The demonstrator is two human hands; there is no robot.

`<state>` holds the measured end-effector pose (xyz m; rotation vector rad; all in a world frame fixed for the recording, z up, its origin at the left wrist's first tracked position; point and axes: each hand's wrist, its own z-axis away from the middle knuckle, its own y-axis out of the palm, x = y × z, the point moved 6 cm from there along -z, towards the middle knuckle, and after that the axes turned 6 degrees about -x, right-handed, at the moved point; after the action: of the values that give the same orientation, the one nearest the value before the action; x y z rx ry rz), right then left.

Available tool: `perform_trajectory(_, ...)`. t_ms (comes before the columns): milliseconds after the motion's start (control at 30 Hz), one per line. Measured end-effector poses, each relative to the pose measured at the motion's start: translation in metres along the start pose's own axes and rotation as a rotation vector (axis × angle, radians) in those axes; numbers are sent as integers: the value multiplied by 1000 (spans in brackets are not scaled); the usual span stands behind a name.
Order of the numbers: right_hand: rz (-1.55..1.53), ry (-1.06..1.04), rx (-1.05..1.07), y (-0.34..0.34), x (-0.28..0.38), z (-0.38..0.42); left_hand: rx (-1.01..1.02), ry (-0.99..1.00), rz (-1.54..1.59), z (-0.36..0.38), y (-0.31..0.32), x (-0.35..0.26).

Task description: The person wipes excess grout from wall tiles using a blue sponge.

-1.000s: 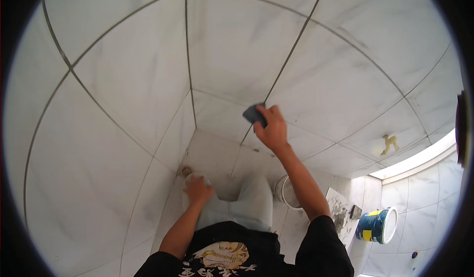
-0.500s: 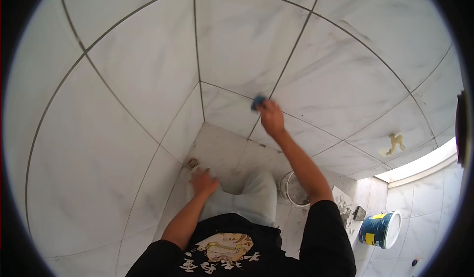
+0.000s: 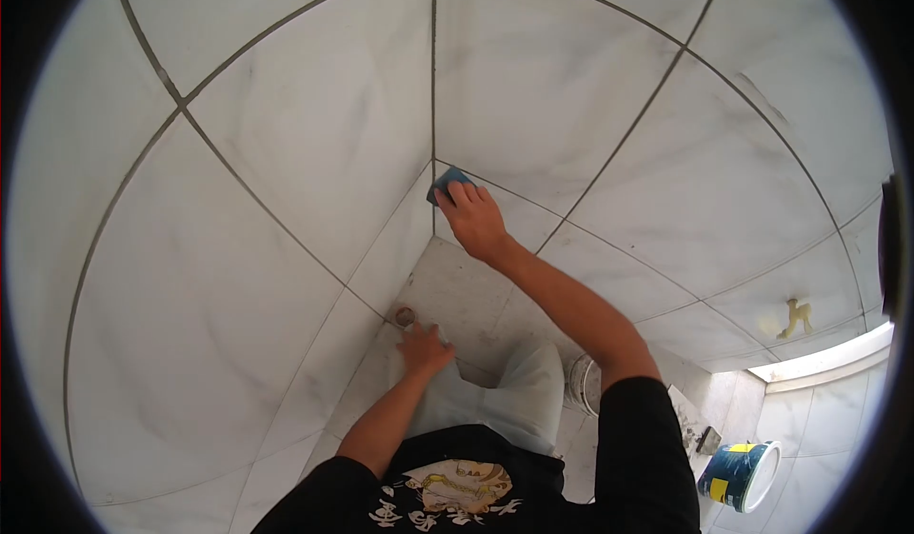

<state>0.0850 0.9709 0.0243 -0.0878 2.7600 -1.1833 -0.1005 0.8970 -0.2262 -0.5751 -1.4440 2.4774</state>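
Currently, our right hand [image 3: 473,220] pinches a dark blue pad [image 3: 450,185] against the marbled wall tiles [image 3: 543,77], right at the corner. Our left hand [image 3: 424,348] rests on our knee with fingers spread, near the round floor drain [image 3: 406,316].

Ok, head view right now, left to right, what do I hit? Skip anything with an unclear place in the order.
Round floor fitting → blue pad → white bucket → blue bucket → yellow wall mark
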Motion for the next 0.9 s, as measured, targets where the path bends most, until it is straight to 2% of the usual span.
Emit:
perform_trajectory(33,66,-128,18,10,4,-14,4,-2,5,1,-2,0)
perform_trajectory(133,202,-241,80,58,-7,-24,2,-4,8,0,3,0)
perform_trajectory(233,246,-262,88,73,-16,-21,-21,13,-5,-2,3,0)
perform_trajectory(333,284,-173,149,82,-30,-11,-60,42,15,3,7,-1)
perform_trajectory(433,302,-112,174,60,-43,9,-94,54,39,4,6,4)
perform_trajectory(700,351,-14,357,-56,-86,121,-92,55,46,6,10,9)
perform_trajectory(767,520,165,658,-68,-93,140,-65,54,61,3,11,8)
perform_trajectory(800,526,157,656,-66,-86,136,-70,55,69,1,8,5)
perform_trajectory(867,190,62,302,-58,-48,109,-46,43,51,1,5,6)
perform_trajectory(900,207,-6,285,-49,-29,87,-49,40,53,3,3,6)
